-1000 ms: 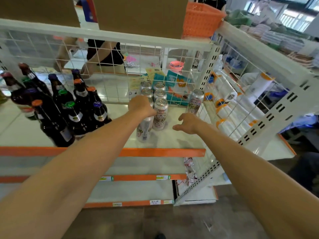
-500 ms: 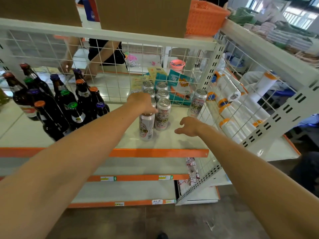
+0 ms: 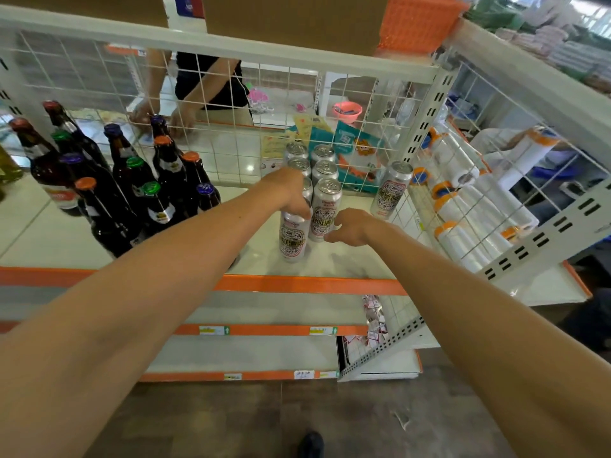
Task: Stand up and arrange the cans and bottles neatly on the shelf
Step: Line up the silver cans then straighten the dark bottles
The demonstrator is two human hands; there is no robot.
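Note:
Silver cans stand in two rows near the wire back of the white shelf. My left hand grips the top of the front can of the left row, which stands upright. Beside it on the right is another upright can. My right hand hovers just right of these two cans with its fingers curled and nothing in it. One lone can stands apart by the right post. Several dark bottles with coloured caps cluster on the left of the shelf.
A wire grid backs the shelf, and another person's hands show behind it. Snack packets lean behind the cans. Rolls of plastic film fill the side rack on the right. Lower shelves with orange edges sit below, and an orange basket rests on top.
My left hand has set the tilted can upright at the front of the left row. My right hand has moved left, closer to the cans.

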